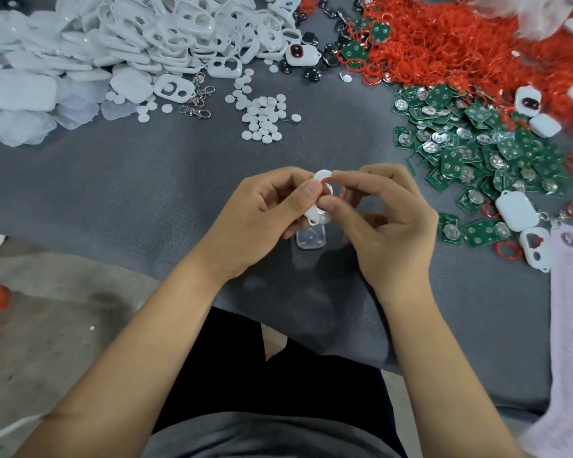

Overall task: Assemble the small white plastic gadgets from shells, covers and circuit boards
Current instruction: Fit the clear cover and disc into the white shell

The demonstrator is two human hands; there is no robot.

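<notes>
Both hands at the mat's [146,180] middle: left hand [262,213] grips white shell [318,219], right hand [387,219] pinches red ring [341,196] against its opening. Seating the ring, I judge. Next: press it flush, then fetch a circuit board [450,163] from the right edge.

A white shell [318,206] with a red ring [334,186] in its upper opening is held tilted above the near middle of the grey mat [146,180], directly over a clear cover [310,239] lying flat.
</notes>
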